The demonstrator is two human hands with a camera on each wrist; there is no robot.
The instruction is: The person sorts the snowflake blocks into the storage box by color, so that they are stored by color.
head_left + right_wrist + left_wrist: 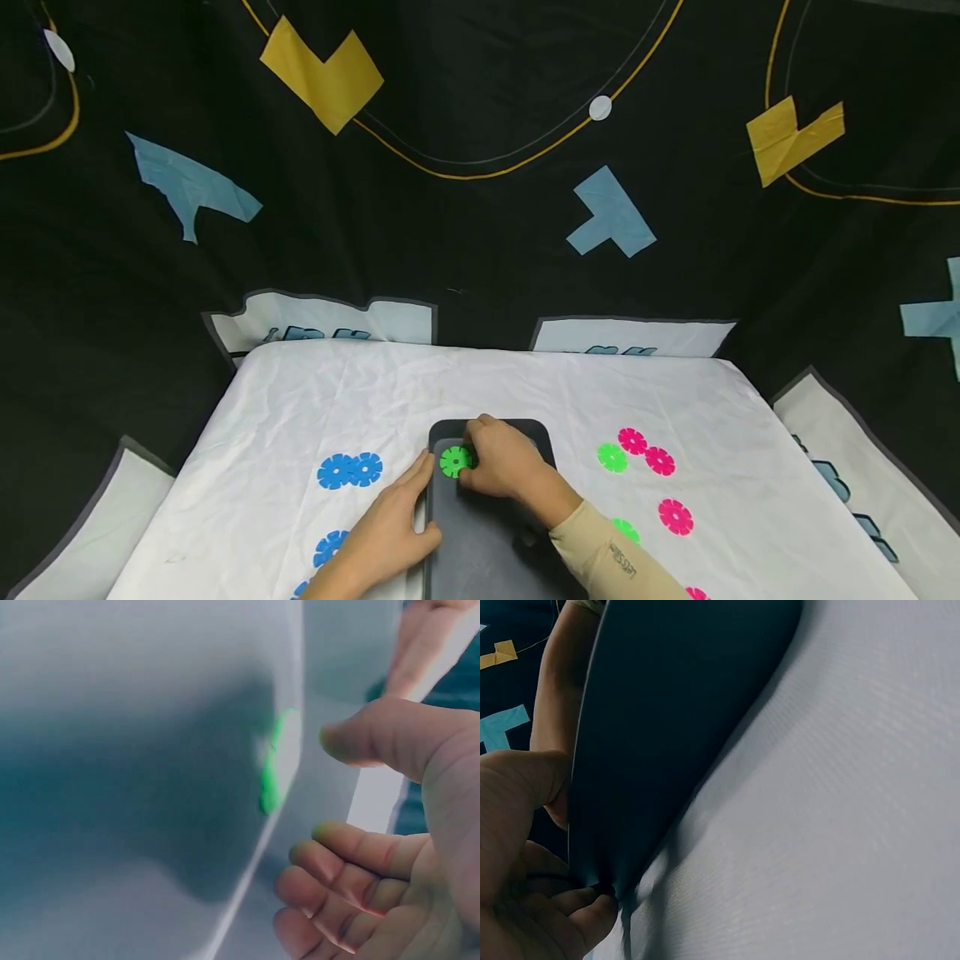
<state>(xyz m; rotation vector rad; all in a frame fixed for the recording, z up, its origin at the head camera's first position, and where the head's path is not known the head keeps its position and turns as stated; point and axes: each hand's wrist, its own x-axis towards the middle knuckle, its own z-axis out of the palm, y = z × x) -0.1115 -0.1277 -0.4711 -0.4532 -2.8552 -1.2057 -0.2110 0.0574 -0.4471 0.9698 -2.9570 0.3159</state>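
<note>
One green disc (455,461) is lying at the far left of the dark tray (480,550). The right hand (501,457), thumb and fingers apart, is hovering beside it; the left hand (393,521), fingers straight, is touching the tray's left side. A stray fingertip nudge could be sliding it away.

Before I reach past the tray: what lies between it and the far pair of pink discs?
The head view shows one green disc lying on the white cloth between the dark tray and those pink discs.
</note>
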